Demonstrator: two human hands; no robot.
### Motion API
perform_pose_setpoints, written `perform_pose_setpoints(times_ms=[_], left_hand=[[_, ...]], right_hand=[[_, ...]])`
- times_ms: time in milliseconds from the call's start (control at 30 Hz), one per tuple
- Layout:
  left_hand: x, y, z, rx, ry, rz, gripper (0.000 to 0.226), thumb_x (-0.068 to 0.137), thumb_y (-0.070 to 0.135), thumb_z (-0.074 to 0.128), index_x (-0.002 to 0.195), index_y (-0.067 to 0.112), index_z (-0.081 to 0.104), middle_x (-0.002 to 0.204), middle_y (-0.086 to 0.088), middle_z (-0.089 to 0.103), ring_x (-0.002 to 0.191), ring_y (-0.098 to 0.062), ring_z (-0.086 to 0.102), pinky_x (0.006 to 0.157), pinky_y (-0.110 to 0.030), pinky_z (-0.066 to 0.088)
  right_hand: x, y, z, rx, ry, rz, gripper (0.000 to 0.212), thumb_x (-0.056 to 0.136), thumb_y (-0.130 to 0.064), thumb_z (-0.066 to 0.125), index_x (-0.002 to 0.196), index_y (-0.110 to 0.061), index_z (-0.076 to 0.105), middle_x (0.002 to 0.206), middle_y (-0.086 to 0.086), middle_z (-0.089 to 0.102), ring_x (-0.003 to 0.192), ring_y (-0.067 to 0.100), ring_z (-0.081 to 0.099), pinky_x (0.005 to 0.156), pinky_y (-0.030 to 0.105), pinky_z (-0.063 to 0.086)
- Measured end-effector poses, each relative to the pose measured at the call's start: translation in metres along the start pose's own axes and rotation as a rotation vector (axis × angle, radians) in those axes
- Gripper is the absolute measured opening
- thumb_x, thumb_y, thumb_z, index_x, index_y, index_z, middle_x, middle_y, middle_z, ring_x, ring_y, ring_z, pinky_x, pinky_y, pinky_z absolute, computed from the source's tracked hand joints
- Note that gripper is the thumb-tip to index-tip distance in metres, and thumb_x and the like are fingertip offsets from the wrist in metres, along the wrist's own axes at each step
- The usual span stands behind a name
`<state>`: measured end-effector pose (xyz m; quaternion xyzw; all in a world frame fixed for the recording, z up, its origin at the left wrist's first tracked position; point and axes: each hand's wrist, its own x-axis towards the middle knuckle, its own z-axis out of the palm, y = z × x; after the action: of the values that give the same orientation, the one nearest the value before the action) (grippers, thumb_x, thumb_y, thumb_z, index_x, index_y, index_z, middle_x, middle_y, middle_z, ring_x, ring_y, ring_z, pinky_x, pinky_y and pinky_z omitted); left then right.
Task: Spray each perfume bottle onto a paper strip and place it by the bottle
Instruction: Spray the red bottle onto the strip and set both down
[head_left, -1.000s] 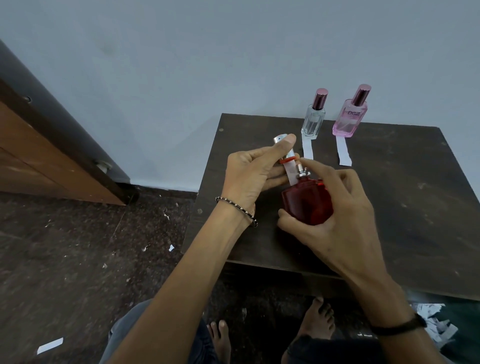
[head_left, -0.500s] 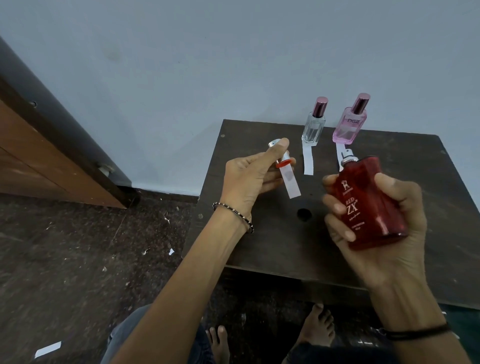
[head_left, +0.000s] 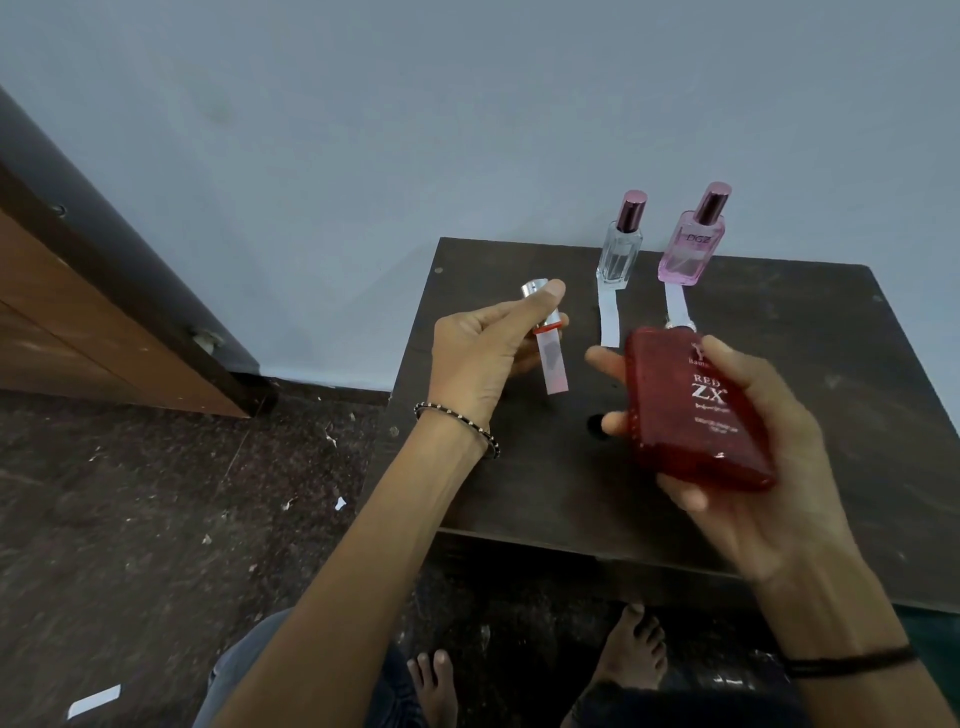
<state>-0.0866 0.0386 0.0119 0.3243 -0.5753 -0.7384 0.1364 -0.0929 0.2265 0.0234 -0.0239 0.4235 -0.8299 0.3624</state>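
My right hand grips a flat red perfume bottle labelled "RED ZX", uncapped, held above the dark wooden table. My left hand pinches a white paper strip that hangs down, together with the bottle's silver cap with a red ring. At the table's back edge stand a clear bottle and a pink bottle, both capped. A paper strip lies in front of each: one strip by the clear bottle, another strip by the pink one.
A blue-grey wall rises behind the table. A wooden cabinet stands at the left. Paper scraps lie on the dark floor, including one slip at the lower left. My bare feet are under the table's front edge.
My right hand has pulled the red bottle away from the strip, to the right and up, turning its label toward me. My left hand still holds the strip and cap.
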Motion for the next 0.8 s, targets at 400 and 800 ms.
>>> perform_pose_setpoints(times_ms=[400,800], left_hand=[[-0.002,0.002,-0.002,-0.01,-0.014,-0.001,0.038,0.086,0.036,0.073,0.1,0.0,0.077,0.091,-0.013,0.079,0.087,-0.021,0.077,0.069,-0.025,0.062],[-0.006,0.0,0.002,0.1,-0.12,-0.047,0.038,0.082,0.041,0.076,0.088,0.004,0.08,0.088,-0.009,0.08,0.09,-0.026,0.076,0.091,-0.043,0.059]], right_hand=[[0.008,0.012,0.001,-0.57,0.13,-0.023,0.034,0.071,-0.03,0.081,0.091,-0.003,0.079,0.085,0.02,0.077,0.061,0.031,0.063,0.043,0.025,0.049],[0.007,0.011,0.012,-0.569,0.227,-0.098,0.058,0.064,-0.021,0.087,0.114,-0.008,0.059,0.086,0.01,0.08,0.072,0.027,0.078,0.046,0.031,0.06]])
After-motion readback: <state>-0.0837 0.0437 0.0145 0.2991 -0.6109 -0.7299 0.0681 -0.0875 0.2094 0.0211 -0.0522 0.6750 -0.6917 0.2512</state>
